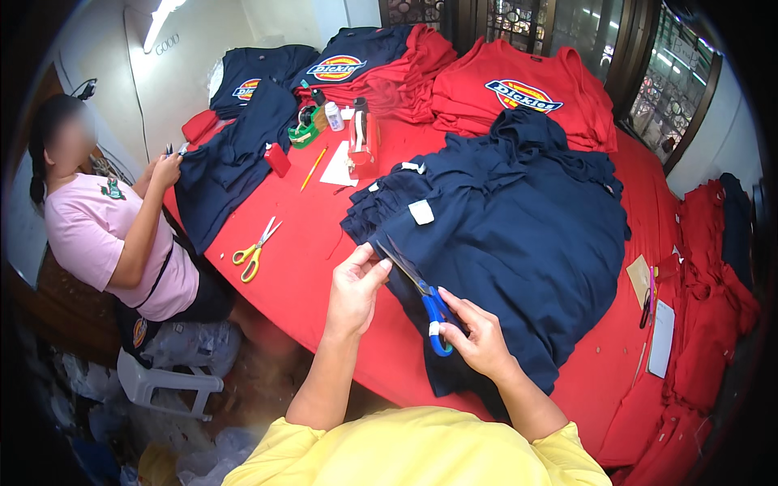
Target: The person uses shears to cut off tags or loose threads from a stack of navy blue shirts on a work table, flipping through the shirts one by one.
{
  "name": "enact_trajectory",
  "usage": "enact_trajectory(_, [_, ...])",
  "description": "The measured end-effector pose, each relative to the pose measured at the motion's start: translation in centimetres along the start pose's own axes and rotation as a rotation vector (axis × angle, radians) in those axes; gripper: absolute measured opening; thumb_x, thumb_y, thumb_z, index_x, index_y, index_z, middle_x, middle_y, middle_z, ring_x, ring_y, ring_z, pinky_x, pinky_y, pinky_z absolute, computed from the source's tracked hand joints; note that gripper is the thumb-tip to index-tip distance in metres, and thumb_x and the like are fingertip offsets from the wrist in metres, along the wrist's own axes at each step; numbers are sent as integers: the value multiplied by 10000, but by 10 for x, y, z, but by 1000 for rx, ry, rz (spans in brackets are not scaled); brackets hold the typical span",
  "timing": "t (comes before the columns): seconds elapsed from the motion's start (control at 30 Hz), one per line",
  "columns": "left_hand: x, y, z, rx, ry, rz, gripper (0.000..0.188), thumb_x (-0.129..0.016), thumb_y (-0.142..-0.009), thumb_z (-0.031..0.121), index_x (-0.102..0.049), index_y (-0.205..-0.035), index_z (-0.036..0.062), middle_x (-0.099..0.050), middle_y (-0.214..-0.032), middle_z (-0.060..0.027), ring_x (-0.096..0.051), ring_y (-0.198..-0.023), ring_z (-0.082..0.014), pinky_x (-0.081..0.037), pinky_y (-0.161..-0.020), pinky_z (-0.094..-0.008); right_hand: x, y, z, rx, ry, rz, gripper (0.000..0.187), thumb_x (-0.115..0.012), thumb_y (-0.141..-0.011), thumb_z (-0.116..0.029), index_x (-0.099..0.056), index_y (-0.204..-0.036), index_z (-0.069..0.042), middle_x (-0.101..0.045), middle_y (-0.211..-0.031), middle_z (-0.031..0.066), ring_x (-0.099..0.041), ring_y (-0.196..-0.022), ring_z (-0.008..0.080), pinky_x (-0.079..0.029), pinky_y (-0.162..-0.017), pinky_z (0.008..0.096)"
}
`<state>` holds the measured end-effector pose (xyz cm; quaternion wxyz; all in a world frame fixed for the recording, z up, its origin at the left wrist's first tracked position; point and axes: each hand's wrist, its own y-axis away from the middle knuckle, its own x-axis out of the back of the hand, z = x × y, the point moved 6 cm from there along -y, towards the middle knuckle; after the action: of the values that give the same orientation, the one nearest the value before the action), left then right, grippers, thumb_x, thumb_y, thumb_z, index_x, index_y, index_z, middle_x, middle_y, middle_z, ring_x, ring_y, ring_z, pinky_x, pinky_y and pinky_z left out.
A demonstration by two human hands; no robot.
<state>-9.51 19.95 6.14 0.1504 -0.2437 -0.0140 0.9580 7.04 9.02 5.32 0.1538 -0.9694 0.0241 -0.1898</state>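
My right hand (478, 336) grips a pair of scissors (438, 316) with blue handles. Their dark blades are parted and point up and left, over the edge of a navy shirt (494, 243). Beside the blade tips, my left hand (355, 292) is closed in a pinch at that edge; what lies between its fingertips is too small to make out. The shirt is spread on a pile of navy shirts, and a white label (421, 212) shows on it.
Yellow-handled scissors (258, 249) lie left on the red-covered table (324, 324). Farther back are a pencil (314, 168), a green tape dispenser (305, 128), a white bottle (334, 116) and folded red shirts (527, 77). At left, a person (121, 227) in pink handles something small near navy cloth.
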Motion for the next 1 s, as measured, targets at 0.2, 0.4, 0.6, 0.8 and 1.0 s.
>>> enact_trajectory(0.2, [-9,3,3,2,-45,-62,367,-579,-870,-57,-548,-1236,-54,-631,-1061,-57,-588,-936,-103,-467,-871,-252,2,-11,-1,7,-10,15,469,-657,-872,-102,-525,-1310,2,-642,-938,135,-632,-787,183,-508,-734,295])
enact_trajectory(0.4, [-8,3,1,3,-81,-71,398,-578,-869,-57,-530,-1264,-47,-630,-1050,-54,-584,-929,-102,-468,-869,-254,0,-9,11,-78,-42,20,442,-618,-877,-53,-527,-1306,5,-646,-951,139,-626,-725,169,-507,-642,279])
enact_trajectory(0.6, [-5,5,-1,13,-146,-50,422,-608,-856,-40,-519,-1268,-39,-626,-1041,-61,-596,-938,-118,-492,-845,-264,2,-10,-10,155,180,91,459,-631,-868,-52,-517,-1307,12,-629,-883,132,-637,-740,186,-508,-641,292])
enact_trajectory(0.8, [-13,9,1,-4,-213,-98,446,-588,-866,-59,-508,-1304,-35,-612,-989,-44,-576,-880,-90,-471,-827,-243,1,-9,3,-42,29,29,435,-608,-886,-38,-522,-1311,1,-634,-884,128,-644,-709,178,-528,-642,300])
enact_trajectory(1.0, [-11,7,-1,17,-153,-96,493,-576,-858,-78,-475,-1339,-38,-611,-982,-51,-581,-885,-99,-477,-827,-252,0,-6,16,-122,-320,44,401,-553,-917,-18,-528,-1316,-8,-656,-995,97,-614,-696,96,-536,-598,246])
